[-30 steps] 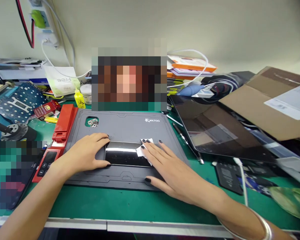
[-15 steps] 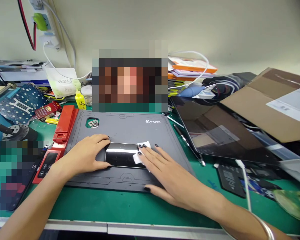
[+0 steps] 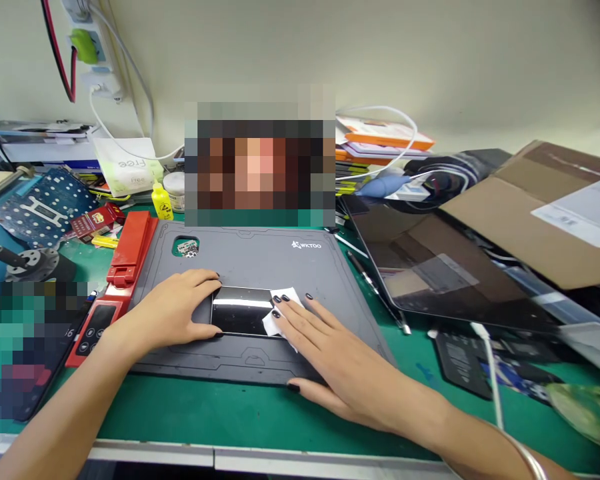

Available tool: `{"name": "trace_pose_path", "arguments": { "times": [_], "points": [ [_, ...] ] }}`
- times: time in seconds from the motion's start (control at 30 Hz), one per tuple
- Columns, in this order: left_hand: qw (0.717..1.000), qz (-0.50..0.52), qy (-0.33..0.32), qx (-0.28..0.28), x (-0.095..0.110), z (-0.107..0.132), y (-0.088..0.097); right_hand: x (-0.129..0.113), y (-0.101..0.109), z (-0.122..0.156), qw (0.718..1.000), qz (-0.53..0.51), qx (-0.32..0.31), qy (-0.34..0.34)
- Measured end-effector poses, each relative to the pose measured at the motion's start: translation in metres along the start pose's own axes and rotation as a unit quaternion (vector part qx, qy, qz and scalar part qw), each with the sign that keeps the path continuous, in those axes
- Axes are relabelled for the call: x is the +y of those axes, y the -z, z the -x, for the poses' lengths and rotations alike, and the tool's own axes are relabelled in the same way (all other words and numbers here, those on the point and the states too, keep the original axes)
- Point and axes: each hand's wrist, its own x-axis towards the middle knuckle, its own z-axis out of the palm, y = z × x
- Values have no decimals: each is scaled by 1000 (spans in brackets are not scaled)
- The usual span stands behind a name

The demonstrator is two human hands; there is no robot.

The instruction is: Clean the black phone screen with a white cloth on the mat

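A glossy black phone (image 3: 240, 317) lies flat and lengthways on a grey work mat (image 3: 240, 263). My left hand (image 3: 177, 308) is closed on its left end, thumb at the near edge and fingers at the far edge. Over the phone's right end, my right hand (image 3: 325, 347) holds a folded white wipe (image 3: 271, 325) down under its outstretched fingers. Its thumb is spread off towards the mat's near edge. The hand and wipe hide the phone's right end.
Left of the mat stands a red tool with a display (image 3: 97, 327), with a yellow bottle (image 3: 162, 200) behind. To the right are a pen (image 3: 365, 273), a large dark screen panel (image 3: 425, 260), a cardboard box (image 3: 540, 207) and a white cable (image 3: 490, 367).
My right hand has slid slightly left along the phone, and more of the wipe shows. My left hand keeps its place. The view has shifted slightly.
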Motion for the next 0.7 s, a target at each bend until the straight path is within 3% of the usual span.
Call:
{"name": "trace_pose_path", "arguments": {
  "times": [0.27, 0.5, 0.7],
  "points": [
    [1000, -2, -8, 7, -2, 0, -3, 6, -4, 1, 998, 35, 26, -40],
    [1000, -6, 2, -2, 0, 0, -1, 0, -1, -1, 1000, 20, -10, 10],
    [1000, -6, 5, -10, 0, -1, 1, 6, -3, -1, 998, 34, 10, -55]
  ]
}}
